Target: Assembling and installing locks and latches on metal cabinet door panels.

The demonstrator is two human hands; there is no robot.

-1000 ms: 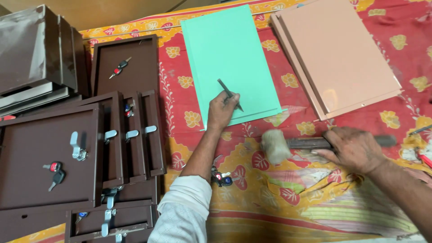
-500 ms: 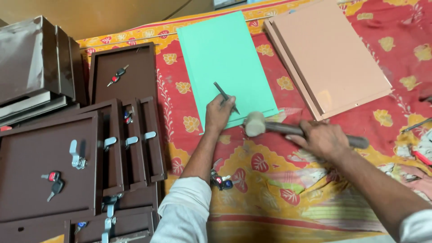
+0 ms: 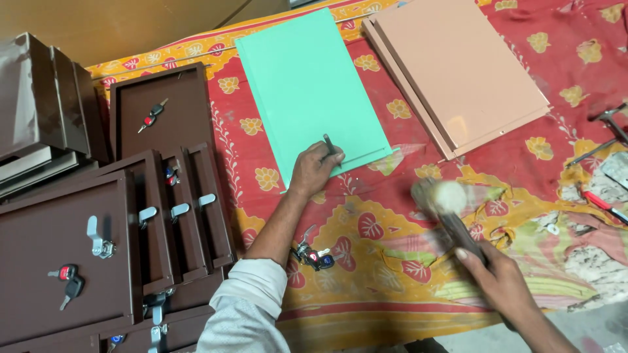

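Mallet [image 3: 439, 202] up front, its pale round head blurred in mid-air above the flowered cloth [image 3: 392, 274], the dark handle running back down into the right hand [image 3: 500, 278], whose fingers are wrapped tight around the grip at the lower right. Just left of that, a small bunch of keys [image 3: 313, 255] lies on the cloth beside the left forearm, white sleeve [image 3: 245, 307] rolled at the elbow. Follow the arm up and there is the left hand [image 3: 315, 168], fingers pinched around a thin dark punch [image 3: 330, 147], holding it tilted with its tip on the near edge of the green panel [image 3: 307, 91]. That green panel lies flat on the cloth, near corner close to the hand. Off to the left, brown metal doors [image 3: 59, 255] are stacked in overlapping rows, silver latches [image 3: 98, 236] on their faces and a key with a red tag [image 3: 67, 274] resting on the nearest one. Farther back, a brown tray [image 3: 183, 117] carries another key. At the far right lies a peach-coloured panel [image 3: 464, 72], well apart from the green one, with a few tools [image 3: 605, 134] near the right edge.
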